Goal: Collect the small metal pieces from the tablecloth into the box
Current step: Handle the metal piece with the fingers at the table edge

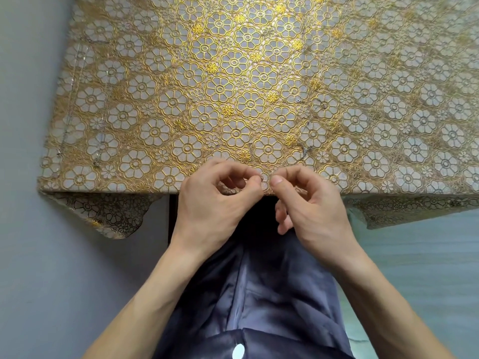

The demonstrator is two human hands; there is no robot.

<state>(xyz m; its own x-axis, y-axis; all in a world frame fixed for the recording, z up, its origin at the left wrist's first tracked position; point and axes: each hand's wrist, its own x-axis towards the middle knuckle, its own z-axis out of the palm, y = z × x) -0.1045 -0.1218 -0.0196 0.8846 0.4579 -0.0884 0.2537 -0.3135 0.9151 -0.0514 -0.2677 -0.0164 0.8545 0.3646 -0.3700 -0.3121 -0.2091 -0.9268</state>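
Note:
My left hand and my right hand meet at the front edge of the gold flower-patterned tablecloth. Thumb and forefinger of each hand pinch together, tips almost touching. A tiny small metal piece glints at my left fingertips, and my right fingertips pinch at it from the other side; most of it is hidden. More small metal pieces lie on the cloth: a bead, a thin bit and a short chain-like piece. No box is in view.
Thin chains lie along the cloth's left side. The cloth hangs over the table's front edge. Grey floor lies to the left, and my lap in dark fabric is below the hands.

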